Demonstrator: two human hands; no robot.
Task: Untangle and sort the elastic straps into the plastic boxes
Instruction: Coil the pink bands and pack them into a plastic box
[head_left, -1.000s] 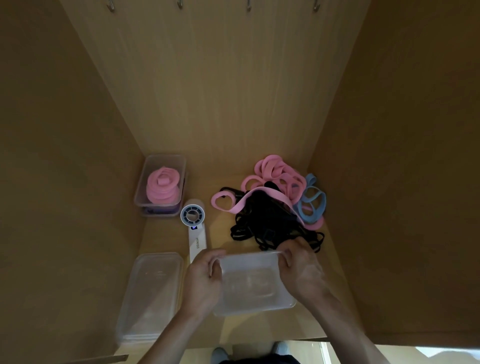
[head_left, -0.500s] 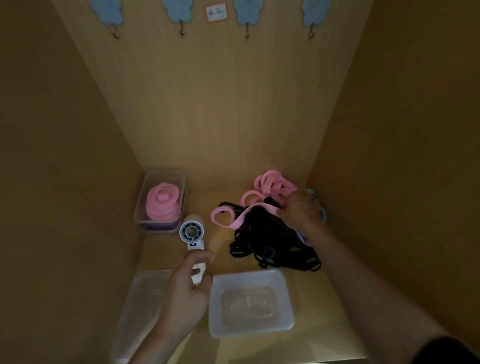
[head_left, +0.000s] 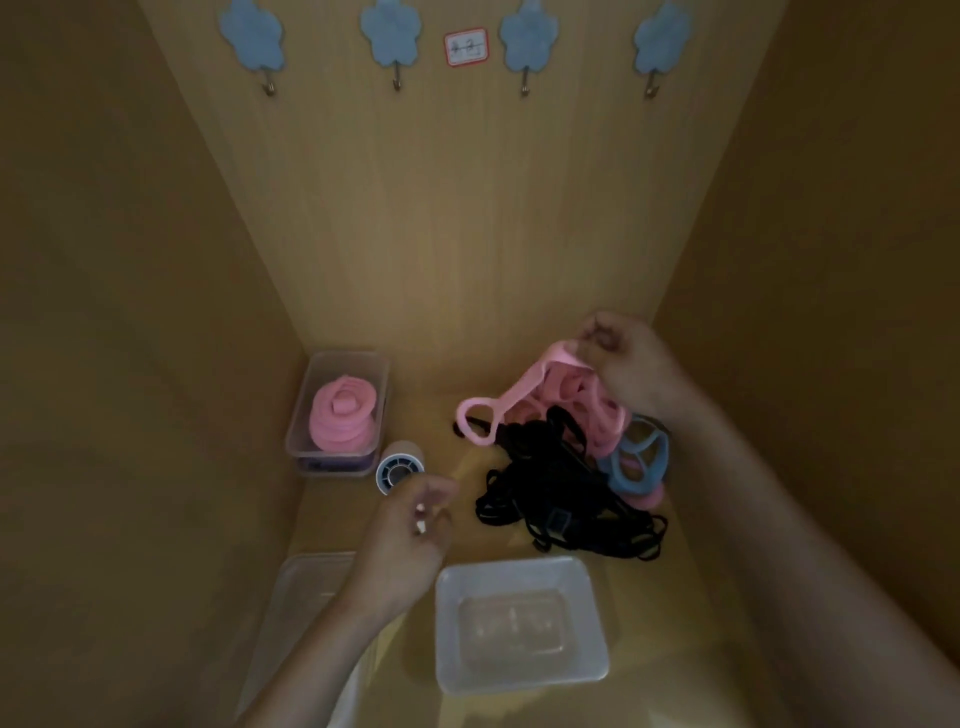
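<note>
Lifted since half a second ago, the right hand (head_left: 631, 364) pinches a pink strap (head_left: 524, 397) above the tangled pile (head_left: 561, 488); the strap runs down-left to its loop on the shelf. The left hand (head_left: 405, 540) hovers half-curled, empty, beside the open plastic box (head_left: 519, 623).

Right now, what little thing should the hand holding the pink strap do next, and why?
Probably keep lifting. The right hand pinches a long pink elastic strap above the tangled pile, but its lower loop lies against the black elastic straps. The left hand hovers nearby and could hold those down. Once free, the strap likely belongs in the clear plastic box of coiled pink straps.
</note>
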